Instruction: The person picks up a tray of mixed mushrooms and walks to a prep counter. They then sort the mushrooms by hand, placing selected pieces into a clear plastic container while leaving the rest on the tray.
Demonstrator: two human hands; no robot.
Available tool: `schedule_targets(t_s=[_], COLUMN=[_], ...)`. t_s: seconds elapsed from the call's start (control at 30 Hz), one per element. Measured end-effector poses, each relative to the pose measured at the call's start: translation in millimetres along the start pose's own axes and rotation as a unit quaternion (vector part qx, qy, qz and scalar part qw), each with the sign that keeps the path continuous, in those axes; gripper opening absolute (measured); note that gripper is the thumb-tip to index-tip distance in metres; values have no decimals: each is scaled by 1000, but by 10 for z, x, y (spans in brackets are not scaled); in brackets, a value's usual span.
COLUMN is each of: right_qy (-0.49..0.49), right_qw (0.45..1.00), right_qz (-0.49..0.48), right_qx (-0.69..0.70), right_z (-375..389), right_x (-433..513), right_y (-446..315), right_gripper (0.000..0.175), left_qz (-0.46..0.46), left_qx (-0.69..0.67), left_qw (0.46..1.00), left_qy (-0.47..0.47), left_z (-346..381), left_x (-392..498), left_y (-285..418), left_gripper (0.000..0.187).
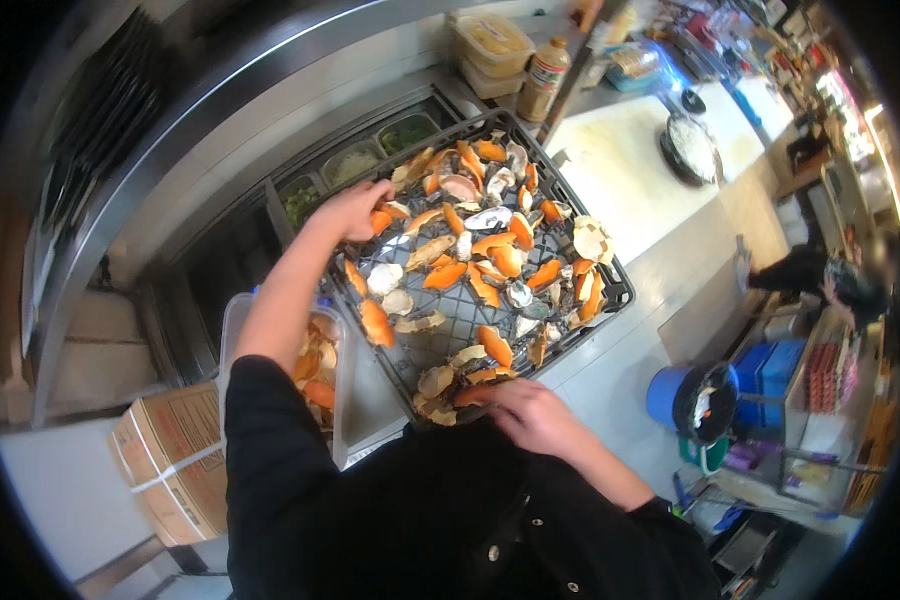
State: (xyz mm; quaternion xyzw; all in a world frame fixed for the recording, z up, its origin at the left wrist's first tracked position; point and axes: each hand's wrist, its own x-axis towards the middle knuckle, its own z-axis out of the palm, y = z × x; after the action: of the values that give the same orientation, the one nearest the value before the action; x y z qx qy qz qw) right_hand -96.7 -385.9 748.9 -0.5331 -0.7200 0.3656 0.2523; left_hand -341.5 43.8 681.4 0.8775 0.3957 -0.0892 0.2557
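Note:
A black plastic crate (586, 202) with a gridded bottom lies before me, strewn with orange crab shells (507, 259), pale shell pieces and oyster shells (487, 218). My left hand (358, 210) is at the crate's left rim, its fingers curled about an orange shell piece (380, 221). At the near corner, my right hand (529, 411) has its fingers against a reddish shell (474, 395), beside a small heap of shells; whether it grips that shell is unclear. A clear plastic tub (343, 382) with more orange shells stands below my left forearm.
Behind the crate are metal inserts with greens (407, 133), stacked food tubs (495, 46) and a sauce bottle (544, 79). White cutting boards (607, 161) lie to the right, one bearing a bowl (691, 148). A strapped carton (169, 465), bins (701, 405) and another person (817, 277) are around.

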Motion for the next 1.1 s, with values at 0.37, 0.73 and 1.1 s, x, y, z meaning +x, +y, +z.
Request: schedule_targets(t_s=[0.37,0.73,1.1], right_qy=[171,116,158], right_qw=[928,897,797], right_qz=[323,381,454], right_qx=[70,193,365], right_z=[-816,-306,-244], right_x=[-1223,-1509,-1938], right_y=[741,1099,1638], right_gripper=[26,31,31], left_qz=[21,-36,-27], left_qx=[82,64,-63], left_qw=[996,994,997], left_qy=[-9,-81,-47], left_z=[58,6,-124], left_x=[123,87,301], left_y=[225,-12,-236], left_gripper=[106,89,54])
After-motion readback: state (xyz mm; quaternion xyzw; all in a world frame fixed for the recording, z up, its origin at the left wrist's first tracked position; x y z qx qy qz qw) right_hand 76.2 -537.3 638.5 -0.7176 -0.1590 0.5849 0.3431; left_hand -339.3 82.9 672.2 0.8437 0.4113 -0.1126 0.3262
